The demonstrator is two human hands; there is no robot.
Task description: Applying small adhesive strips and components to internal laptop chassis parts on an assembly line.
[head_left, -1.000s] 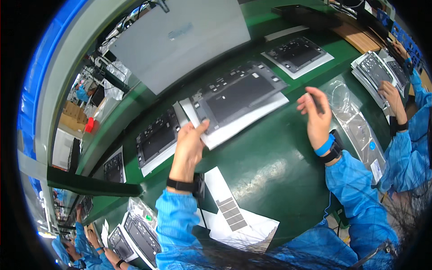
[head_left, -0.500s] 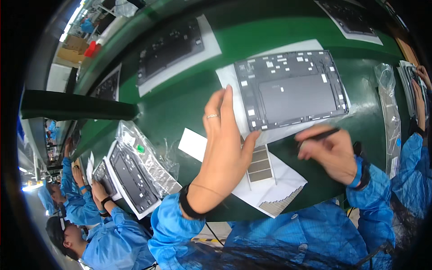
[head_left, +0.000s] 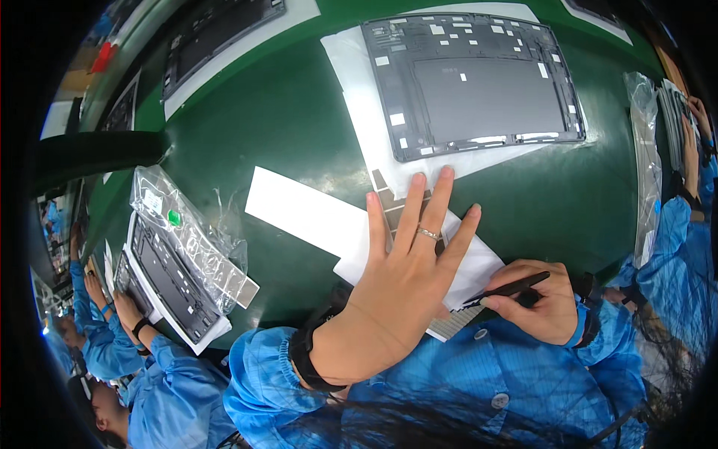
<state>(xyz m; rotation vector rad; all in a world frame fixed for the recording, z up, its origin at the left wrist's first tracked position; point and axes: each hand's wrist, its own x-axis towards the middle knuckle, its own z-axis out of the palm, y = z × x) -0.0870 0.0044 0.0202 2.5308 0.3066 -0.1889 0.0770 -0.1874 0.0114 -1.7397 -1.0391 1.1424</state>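
My left hand (head_left: 411, 280) lies with its fingers spread over white backing sheets (head_left: 475, 258), a ring on one finger. Partly under those fingers is a liner with grey rectangular pieces (head_left: 392, 203). In my right hand (head_left: 550, 310) is a pair of black tweezers (head_left: 516, 286), gripped with the tip down at the sheet's near edge. Narrow grey strips (head_left: 452, 324) sit in a row by that tip, partly hidden by my left hand. Just beyond my fingertips, a dark tablet-shaped housing (head_left: 490, 97) dotted with small white patches rests on white paper (head_left: 355, 90).
A blank white card (head_left: 299, 213) projects left of my hand. Clear plastic bags (head_left: 187, 224) (head_left: 643, 172) lie at both sides. Another dark housing (head_left: 176, 277) is at left, beside co-workers in blue. A dark green bar (head_left: 97, 159) crosses the left side of the green table (head_left: 247, 142).
My left hand has moved from beside the housing onto the sheets, fingers spreading. My right hand has come down to the strips with the tweezers. The whole view has shifted.
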